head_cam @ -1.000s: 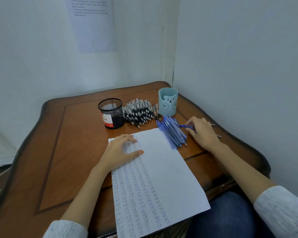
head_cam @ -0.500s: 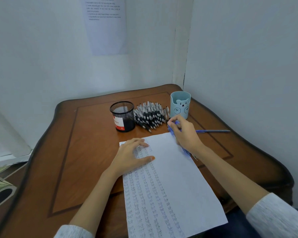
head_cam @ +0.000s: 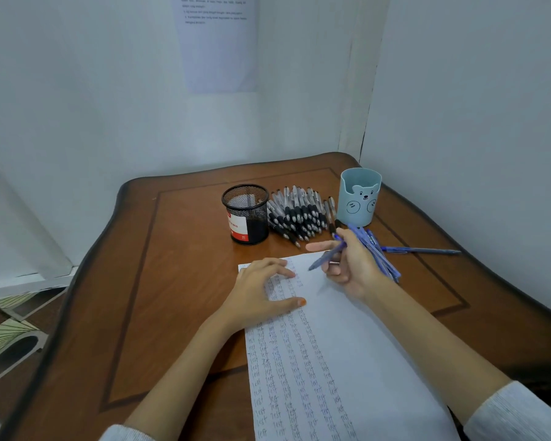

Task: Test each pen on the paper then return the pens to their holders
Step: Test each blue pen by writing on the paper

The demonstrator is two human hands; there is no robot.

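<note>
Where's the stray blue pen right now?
In the head view, the stray blue pen lies flat on the table at right, just beyond the blue pen pile, in front and right of the bear cup.

The white paper [head_cam: 347, 345], its left part filled with columns of "test", lies flat. Past its far edge stand a black mesh holder [head_cam: 245, 214] and a pale blue bear holder [head_cam: 360, 197], with black pens [head_cam: 299, 214] heaped between them. By its far right corner lie blue pens [head_cam: 379, 253]; the right hand [head_cam: 350, 265] holds one blue pen [head_cam: 326, 257] tip-down over it.

Open tabletop [head_cam: 178, 281] gives passage across the left of the frame; mesh cup [head_cam: 245, 214], black pens [head_cam: 299, 214] and blue cup [head_cam: 360, 198] block the upper right.
</note>
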